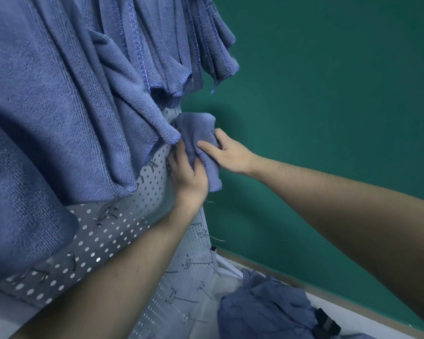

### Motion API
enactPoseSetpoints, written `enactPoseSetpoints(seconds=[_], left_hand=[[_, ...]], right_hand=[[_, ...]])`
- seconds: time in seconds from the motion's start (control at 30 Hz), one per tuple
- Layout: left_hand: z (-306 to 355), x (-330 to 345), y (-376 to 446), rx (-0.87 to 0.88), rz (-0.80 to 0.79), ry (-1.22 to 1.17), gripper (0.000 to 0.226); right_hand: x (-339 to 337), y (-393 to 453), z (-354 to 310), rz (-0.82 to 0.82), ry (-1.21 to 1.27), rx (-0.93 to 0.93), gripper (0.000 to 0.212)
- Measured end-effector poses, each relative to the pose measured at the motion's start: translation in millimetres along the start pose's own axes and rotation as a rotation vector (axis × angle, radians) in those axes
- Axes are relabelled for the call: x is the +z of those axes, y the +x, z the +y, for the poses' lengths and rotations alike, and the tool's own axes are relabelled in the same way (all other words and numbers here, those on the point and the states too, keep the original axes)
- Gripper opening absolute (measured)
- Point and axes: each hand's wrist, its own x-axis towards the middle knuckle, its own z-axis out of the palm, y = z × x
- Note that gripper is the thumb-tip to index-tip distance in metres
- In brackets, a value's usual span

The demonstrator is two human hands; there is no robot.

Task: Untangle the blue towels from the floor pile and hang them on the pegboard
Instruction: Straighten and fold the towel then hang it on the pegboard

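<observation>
A small blue towel (196,128) is bunched against the right edge of the white pegboard (123,231). My left hand (189,174) grips its lower part from below, fingers curled into the cloth. My right hand (223,152) holds it from the right, thumb pressed on the front. Several blue towels (66,99) hang from the pegboard above and to the left, draping over much of it. A pile of blue towels (262,307) lies on the floor at the lower right.
Metal hooks (105,211) stick out of the pegboard, with more hooks (201,287) lower down on its right part. A green wall (328,106) stands behind. A black object (326,321) lies by the pile on the white floor.
</observation>
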Motion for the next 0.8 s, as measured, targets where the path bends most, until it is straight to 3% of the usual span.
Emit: enactPoseSetpoints(seconds=[0.1,0.23,0.3,0.4,0.53,0.63,0.8], left_hand=[[-2,-6,-11,0.006,-0.022,0.062,0.070],[-1,-17,-32,0.176,0.038,0.197,0.068],[3,-22,-41,0.215,0.050,0.212,0.063],[14,-30,-58,0.204,-0.006,0.183,0.056],[31,-41,-91,0.064,-0.198,0.128,0.050],[38,-44,-118,0.095,-0.297,0.120,0.040],[46,-34,-170,0.031,-0.624,0.162,0.025]], right_hand=[[0,-7,4,0.000,0.073,0.027,0.049],[-12,-29,3,-0.001,0.082,0.096,0.071],[-21,-47,-2,0.044,0.065,0.126,0.073],[-36,-79,-6,0.103,0.021,0.177,0.057],[-58,-135,-6,0.102,-0.023,0.246,0.037],[-71,-185,-1,0.107,-0.067,0.301,0.025],[-79,-269,22,0.109,-0.105,0.411,0.014]])
